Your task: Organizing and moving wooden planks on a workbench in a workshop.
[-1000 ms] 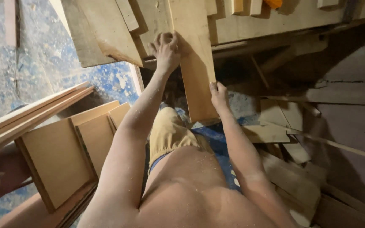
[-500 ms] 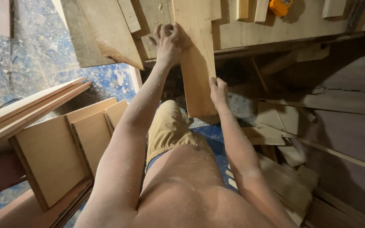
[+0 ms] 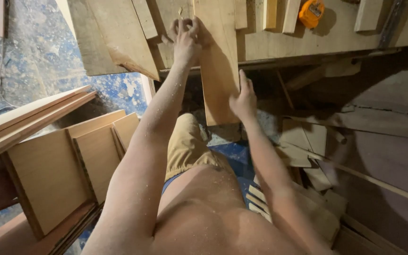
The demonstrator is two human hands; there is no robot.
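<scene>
At the near edge of the tabletop (image 3: 345, 40), a long wooden board (image 3: 218, 71) lies with its far part on the surface and its near end hanging out over the floor. The left hand (image 3: 185, 40) rests on top of the board's left side, fingers curled and pressed down, which seems to pin the board so the overhanging end does not tip. The right hand (image 3: 244, 101) sits lower, against the board's right edge near the free end; its fingers are stretched and lie flat along the wood, not wrapped round it, as if steadying or lining the piece up rather than lifting it. So both hands are on the same board, well apart along its length.

Just left of the board, other boards and offcuts (image 3: 119, 42) lie overlapped on the tabletop, and narrow strips (image 3: 270, 14) lie side by side beyond it. An orange tape measure (image 3: 311, 12) sits further right, apart from both hands. Below on the left, a wooden cabinet frame with panels (image 3: 57, 170) stands by a stack of long planks (image 3: 20, 123). Scrap pieces (image 3: 308, 146) litter the floor to the right.
</scene>
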